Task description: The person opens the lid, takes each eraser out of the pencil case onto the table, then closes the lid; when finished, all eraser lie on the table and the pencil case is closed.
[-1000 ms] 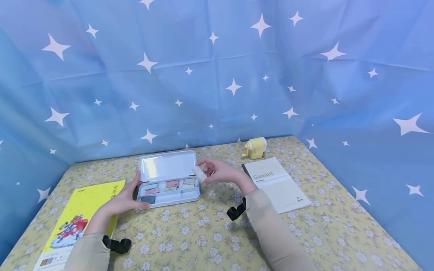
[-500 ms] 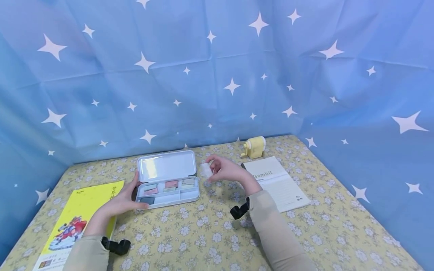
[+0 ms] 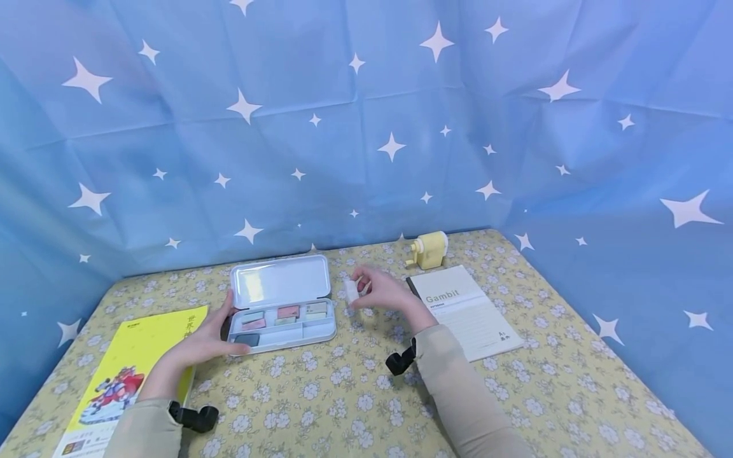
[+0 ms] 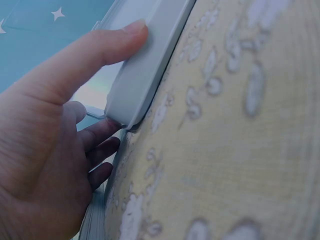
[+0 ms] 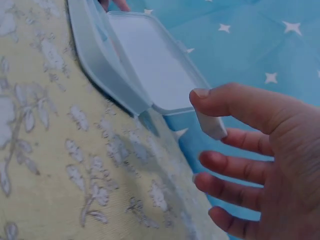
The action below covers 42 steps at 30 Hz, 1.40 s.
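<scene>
A pale, tin-like pencil case (image 3: 317, 329) lies with its lid (image 3: 280, 282) raised toward the backdrop. Several small coloured blocks resembling erasers (image 3: 287, 312) and a dark grey block (image 3: 247, 340) sit in its compartments. My left hand (image 3: 200, 340) holds the case's left end; the left wrist view shows the thumb over its front corner and the fingers around the side. To the right of the case, my right hand (image 3: 382, 296) pinches a white eraser (image 5: 210, 125) between thumb and index finger. In the right wrist view the other fingers are loosely bent, touching nothing.
A yellow book (image 3: 137, 356) lies at the left, partly under my left forearm. On the right are a white notebook (image 3: 466, 315) and, behind it, a yellow crank pencil sharpener (image 3: 431, 250). A blue starred cloth (image 3: 343, 127) hangs behind the flower-patterned tablecloth (image 3: 321, 407).
My right hand has drawn the white eraser away from the case's right edge, rightward, and the eraser has turned in the fingers. The left hand stays on the case.
</scene>
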Tool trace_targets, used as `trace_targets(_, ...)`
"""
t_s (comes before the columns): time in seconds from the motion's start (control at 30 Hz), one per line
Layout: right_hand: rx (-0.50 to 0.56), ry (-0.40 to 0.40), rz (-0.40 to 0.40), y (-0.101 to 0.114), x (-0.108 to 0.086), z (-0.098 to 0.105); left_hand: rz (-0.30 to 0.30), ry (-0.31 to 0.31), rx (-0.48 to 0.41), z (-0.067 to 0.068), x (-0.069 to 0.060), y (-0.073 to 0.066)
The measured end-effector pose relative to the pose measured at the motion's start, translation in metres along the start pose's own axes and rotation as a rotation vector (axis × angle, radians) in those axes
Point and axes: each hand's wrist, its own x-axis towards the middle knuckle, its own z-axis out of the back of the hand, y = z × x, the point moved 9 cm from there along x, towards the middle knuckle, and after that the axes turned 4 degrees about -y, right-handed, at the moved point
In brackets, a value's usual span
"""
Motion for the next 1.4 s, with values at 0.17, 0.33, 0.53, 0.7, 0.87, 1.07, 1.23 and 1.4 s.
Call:
trace_targets(0.17,-0.026,-0.011,-0.014,-0.006,0.002,-0.003,0.008,0.0,0.006,0.0,-0.001,0.0)
trace_targets(0.33,-0.048,-0.017,-0.02,-0.013,0.004,-0.007,0.006,0.002,0.004,0.0,-0.001,-0.001)
trace_targets(0.53,-0.064,-0.022,-0.048,-0.02,0.006,-0.009,-0.011,0.004,-0.016,0.0,0.0,-0.002)
trace_targets(0.7,-0.083,-0.024,-0.042,-0.023,0.007,-0.011,-0.014,0.001,-0.026,0.0,0.0,-0.002)
trace_targets(0.87,-0.106,-0.035,-0.035,-0.024,0.007,-0.012,-0.016,-0.002,-0.029,0.0,0.001,-0.001)
trace_targets(1.07,-0.147,-0.044,-0.026,-0.026,0.008,-0.015,-0.011,-0.003,-0.026,0.0,0.001,0.0)
trace_targets(1.23,-0.16,-0.045,-0.037,-0.028,0.008,-0.016,-0.008,0.0,-0.029,0.0,0.001,0.001)
trace_targets(1.4,-0.171,-0.047,-0.051,-0.029,0.008,-0.017,-0.008,0.002,-0.024,0.0,0.001,0.0)
